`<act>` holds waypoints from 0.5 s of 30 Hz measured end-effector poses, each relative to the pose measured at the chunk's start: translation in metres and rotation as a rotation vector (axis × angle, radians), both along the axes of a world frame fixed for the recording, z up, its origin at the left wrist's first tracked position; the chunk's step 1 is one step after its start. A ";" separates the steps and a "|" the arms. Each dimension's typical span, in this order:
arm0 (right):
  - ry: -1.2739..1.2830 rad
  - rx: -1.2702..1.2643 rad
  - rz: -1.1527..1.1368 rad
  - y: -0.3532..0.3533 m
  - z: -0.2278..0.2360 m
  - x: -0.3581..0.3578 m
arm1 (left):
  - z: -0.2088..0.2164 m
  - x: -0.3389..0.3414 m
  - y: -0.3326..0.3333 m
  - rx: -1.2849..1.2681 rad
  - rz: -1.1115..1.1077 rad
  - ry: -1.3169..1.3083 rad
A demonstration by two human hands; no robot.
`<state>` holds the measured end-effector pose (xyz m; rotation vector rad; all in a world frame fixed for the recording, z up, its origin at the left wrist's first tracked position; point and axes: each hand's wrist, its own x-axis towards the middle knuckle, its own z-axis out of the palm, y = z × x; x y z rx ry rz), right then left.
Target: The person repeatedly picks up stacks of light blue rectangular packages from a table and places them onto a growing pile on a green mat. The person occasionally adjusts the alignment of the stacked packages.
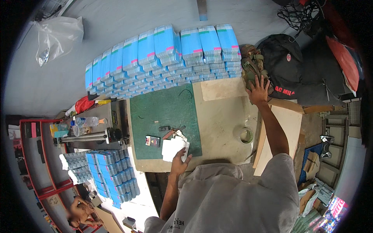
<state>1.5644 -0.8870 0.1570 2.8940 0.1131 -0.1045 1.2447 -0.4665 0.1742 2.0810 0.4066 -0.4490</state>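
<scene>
My left hand [180,163] rests at the near edge of a small stack of white papers [171,148], its thumb and forefinger apart on them. The stack lies on a green cutting mat [167,112]. Just beyond the papers are a brown strap with keys [176,133] and a black key fob [164,128]. A small dark packet [152,141] lies to their left. My right hand [258,91] is stretched far forward, fingers spread over a camouflage bag [252,64]. The underside of that hand is hidden.
Bundled blue-topped stacks [163,46] line the wall behind the table; more blue bundles [110,173] stand at left. A black backpack [281,62] sits beside the camouflage bag. A tape roll [246,135] lies on the table's right side. Another person [83,211] is at lower left.
</scene>
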 end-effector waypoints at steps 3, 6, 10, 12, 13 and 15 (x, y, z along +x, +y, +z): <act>-0.132 0.134 0.173 0.027 -0.015 -0.010 | -0.003 -0.018 0.006 -0.019 0.089 0.015; -0.045 0.308 0.202 0.067 -0.038 -0.021 | -0.009 -0.046 0.014 -0.040 0.170 0.021; 0.048 0.654 -0.073 0.100 -0.057 -0.006 | -0.027 -0.105 0.033 -0.039 0.294 -0.040; 0.052 0.583 -0.136 0.105 -0.060 0.007 | -0.044 -0.144 0.049 0.065 0.433 -0.057; 0.037 0.559 -0.169 0.106 -0.062 0.013 | -0.050 -0.168 0.057 0.118 0.520 -0.020; 0.092 0.529 -0.186 0.109 -0.066 0.014 | -0.051 -0.236 0.070 0.048 0.683 0.024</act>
